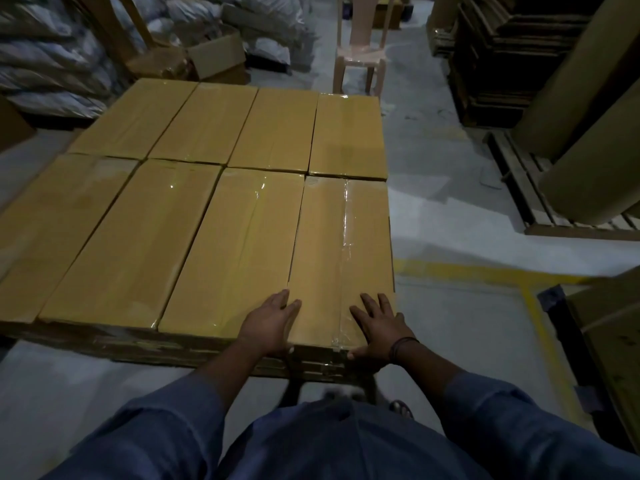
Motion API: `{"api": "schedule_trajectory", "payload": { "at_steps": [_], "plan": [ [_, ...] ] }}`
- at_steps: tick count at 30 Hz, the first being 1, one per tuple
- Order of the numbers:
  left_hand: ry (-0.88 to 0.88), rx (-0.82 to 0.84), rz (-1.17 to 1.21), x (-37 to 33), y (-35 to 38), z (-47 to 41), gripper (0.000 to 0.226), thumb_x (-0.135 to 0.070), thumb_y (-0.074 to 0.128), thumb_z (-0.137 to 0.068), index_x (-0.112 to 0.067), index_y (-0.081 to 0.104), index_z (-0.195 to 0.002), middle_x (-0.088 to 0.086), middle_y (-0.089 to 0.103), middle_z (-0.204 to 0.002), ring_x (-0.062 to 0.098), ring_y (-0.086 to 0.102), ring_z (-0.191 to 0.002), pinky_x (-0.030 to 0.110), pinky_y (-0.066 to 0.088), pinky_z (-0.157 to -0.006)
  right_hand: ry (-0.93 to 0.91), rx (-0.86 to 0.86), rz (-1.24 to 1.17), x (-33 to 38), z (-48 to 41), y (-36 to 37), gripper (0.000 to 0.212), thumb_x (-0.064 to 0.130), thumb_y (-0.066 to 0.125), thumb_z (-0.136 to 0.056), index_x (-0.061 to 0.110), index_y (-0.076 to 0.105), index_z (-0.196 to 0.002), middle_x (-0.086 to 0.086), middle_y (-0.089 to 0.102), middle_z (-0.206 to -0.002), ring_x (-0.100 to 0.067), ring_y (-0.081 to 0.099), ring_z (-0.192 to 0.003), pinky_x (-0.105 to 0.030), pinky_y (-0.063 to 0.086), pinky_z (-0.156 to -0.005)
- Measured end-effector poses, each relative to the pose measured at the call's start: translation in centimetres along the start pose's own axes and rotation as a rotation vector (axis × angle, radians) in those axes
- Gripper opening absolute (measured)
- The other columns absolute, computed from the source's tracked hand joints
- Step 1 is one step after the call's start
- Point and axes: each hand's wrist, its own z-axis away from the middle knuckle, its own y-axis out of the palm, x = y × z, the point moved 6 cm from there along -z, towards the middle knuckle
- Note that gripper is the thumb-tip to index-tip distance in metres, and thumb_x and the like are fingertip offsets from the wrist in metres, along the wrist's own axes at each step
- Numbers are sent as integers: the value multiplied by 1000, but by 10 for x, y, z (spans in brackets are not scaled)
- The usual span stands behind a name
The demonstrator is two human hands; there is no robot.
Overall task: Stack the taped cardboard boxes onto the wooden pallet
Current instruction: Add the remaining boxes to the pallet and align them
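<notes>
**A:** You had the taped box [341, 244] lying flat at the near right corner of the stacked layer. Its long side was tight against the neighbouring box [235, 244], and its far end touched the box behind [348, 133].

**B:** Yes, and you reached both arms forward and down to it, with your blue sleeves [166, 420] ending at the forearms.

**A:** Your left hand [273, 323] lay palm down on the box's near left edge. Its fingers [282, 297] were straight and close together, over the seam with the neighbour.

**B:** Your right hand [379, 329] rested flat on the near right of the top, fingers spread wide. The thumb [351, 355] lay along the near end edge.

**A:** You gripped nothing with either hand; both were laid open, only pressing on the cardboard.

**B:** A dark wristband [403, 342] circled your right wrist.
</notes>
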Motion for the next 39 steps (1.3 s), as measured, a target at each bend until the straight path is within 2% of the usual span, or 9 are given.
{"api": "schedule_trajectory", "payload": {
  "at_steps": [5, 27, 39],
  "plan": [
    [35, 1, -19, 4, -2, 0, 121, -45, 90, -71, -34, 14, -164, 4, 2, -174, 25, 15, -157, 36, 36, -120, -1, -1, 20, -2, -2, 1, 115, 81, 67, -69, 37, 10, -158, 3, -13, -169, -38, -13, -153, -69, 24, -114],
    [43, 13, -43, 3, -4, 1, 113, -43, 87, -77, -34, 15, -164, 4, 5, -173, 26, 17, -156, 41, 41, -117, 22, 12, -11, -1, -5, 1, 115, 80, 68, -69, 39, 8, -158, 7, -13, -169, -35, -15, -153, -69, 22, -115],
    [48, 32, -39, 6, -2, 0, 118, -42, 89, -74, -33, 14, -164, 5, 5, -173, 26, 15, -156, 39, 36, -120, 41, 28, -19, -1, -2, 1, 117, 78, 70, -69, 39, 7, -159, 7, -15, -168, -35, -15, -154, -69, 20, -116]
  ]
}}
